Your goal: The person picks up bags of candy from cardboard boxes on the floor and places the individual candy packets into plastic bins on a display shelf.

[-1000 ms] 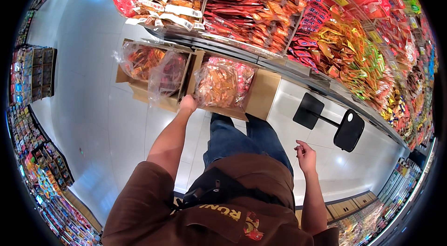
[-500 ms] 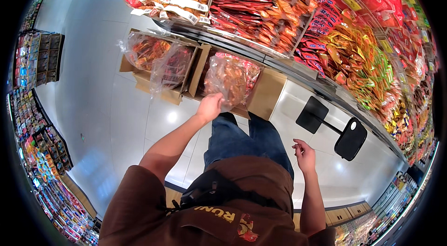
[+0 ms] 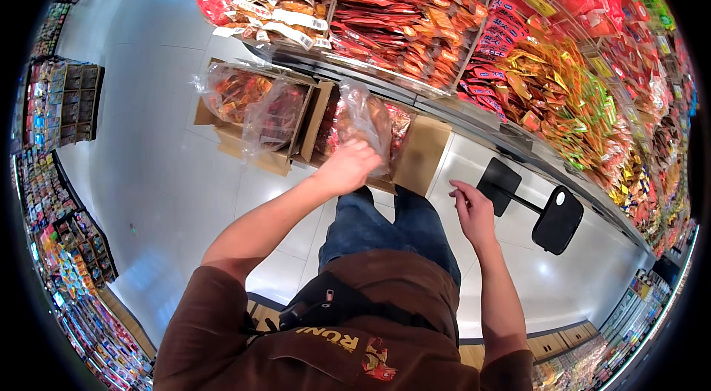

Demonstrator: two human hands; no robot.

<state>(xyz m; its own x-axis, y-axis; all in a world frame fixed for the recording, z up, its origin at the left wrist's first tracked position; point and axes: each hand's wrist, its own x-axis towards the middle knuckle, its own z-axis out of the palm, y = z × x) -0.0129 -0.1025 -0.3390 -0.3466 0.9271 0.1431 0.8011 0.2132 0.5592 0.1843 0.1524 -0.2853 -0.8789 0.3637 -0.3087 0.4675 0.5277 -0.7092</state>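
Note:
My left hand (image 3: 351, 166) is closed on a clear plastic bag (image 3: 367, 124) at the near side of an open cardboard box (image 3: 424, 148). Through the film, reddish-brown snack packs show inside the bag. More red snack packets (image 3: 400, 129) lie beside and beneath it in the box. Off to the right, my right hand (image 3: 474, 212) is in the air with its fingers apart and nothing in them. The nearest thing to it is a black flat plate (image 3: 498, 185) on the floor.
Left of the box stands a second cardboard box (image 3: 275, 161) with another plastic bag (image 3: 235, 95) of snacks. Beyond both is a display of clear bins (image 3: 404, 74) full of packets. A black post with a rounded panel (image 3: 557, 219) joins the floor plate. Shelves (image 3: 75, 104) line the left.
My left hand has shifted slightly right and pulled the bag's film upright. My right hand has risen forward toward the box side. The view has shifted slightly.

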